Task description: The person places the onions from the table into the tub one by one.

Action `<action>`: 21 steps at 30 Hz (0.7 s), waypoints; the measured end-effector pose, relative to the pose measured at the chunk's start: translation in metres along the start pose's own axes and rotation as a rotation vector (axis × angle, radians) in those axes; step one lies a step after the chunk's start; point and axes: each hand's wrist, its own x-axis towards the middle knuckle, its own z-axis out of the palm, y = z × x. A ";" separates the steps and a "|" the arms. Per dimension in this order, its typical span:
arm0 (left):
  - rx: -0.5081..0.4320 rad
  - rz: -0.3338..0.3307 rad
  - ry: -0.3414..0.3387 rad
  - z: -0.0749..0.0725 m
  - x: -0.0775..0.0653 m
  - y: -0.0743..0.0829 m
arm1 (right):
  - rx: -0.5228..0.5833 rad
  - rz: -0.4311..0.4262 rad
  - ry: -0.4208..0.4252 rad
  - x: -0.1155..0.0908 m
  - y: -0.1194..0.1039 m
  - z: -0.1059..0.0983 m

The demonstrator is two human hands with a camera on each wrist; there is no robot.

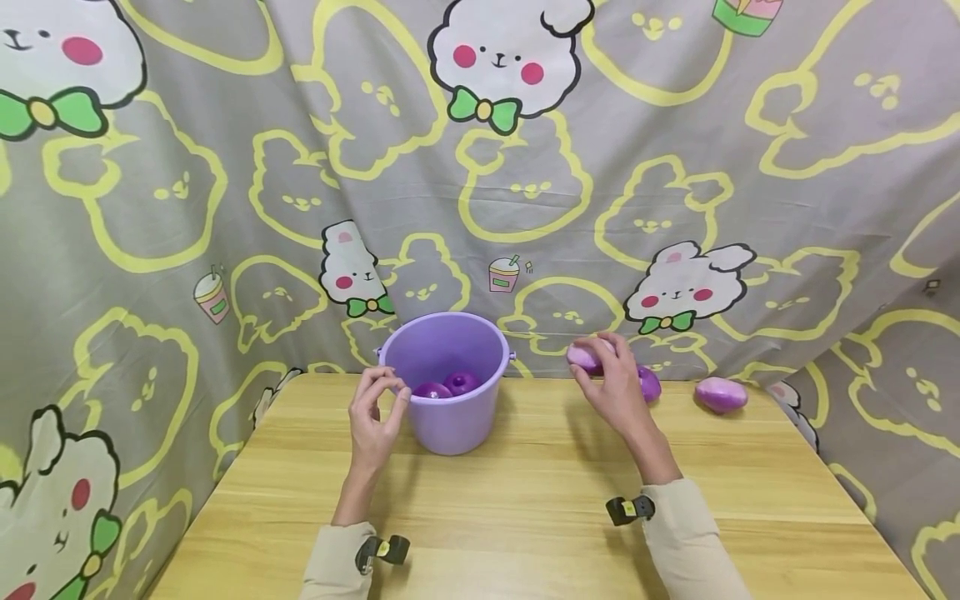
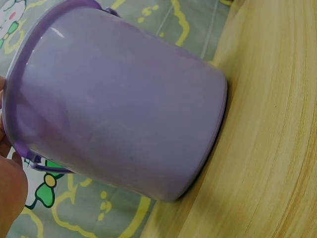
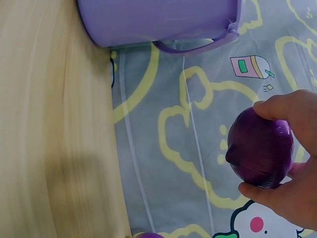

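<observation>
A light purple bucket [image 1: 453, 425] stands upright near the back of the table, also filling much of the left wrist view [image 2: 124, 104]. My left hand [image 1: 375, 417] grips its rim on the left side, fingers and thumb about the edge. Inside the bucket lie shiny purple onions, one onion [image 1: 432, 390] beside another onion [image 1: 461, 383]. Right of the bucket, my right hand [image 1: 618, 387] holds a purple onion [image 3: 260, 146] above the table, pinched between thumb and fingers. Its pointed tip shows in the right wrist view.
Behind my right hand, another purple onion [image 1: 649, 383] sits partly hidden on the wooden table [image 1: 525, 517]. Farther right lies one more onion [image 1: 722, 394]. A grey patterned curtain [image 1: 420, 208] hangs along the table's back edge. The bucket's handle [image 3: 198, 48] hangs behind it.
</observation>
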 end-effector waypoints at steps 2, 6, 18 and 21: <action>-0.003 -0.003 0.001 0.000 0.000 0.000 | -0.004 -0.006 0.007 0.000 0.000 -0.002; -0.003 -0.016 -0.001 0.000 0.000 0.002 | -0.012 -0.021 0.018 0.000 -0.003 -0.006; 0.018 -0.018 0.006 0.006 0.007 0.030 | -0.004 -0.067 0.043 0.000 -0.017 -0.012; 0.021 -0.028 0.004 0.006 0.008 0.034 | 0.001 -0.085 0.053 0.001 -0.020 -0.013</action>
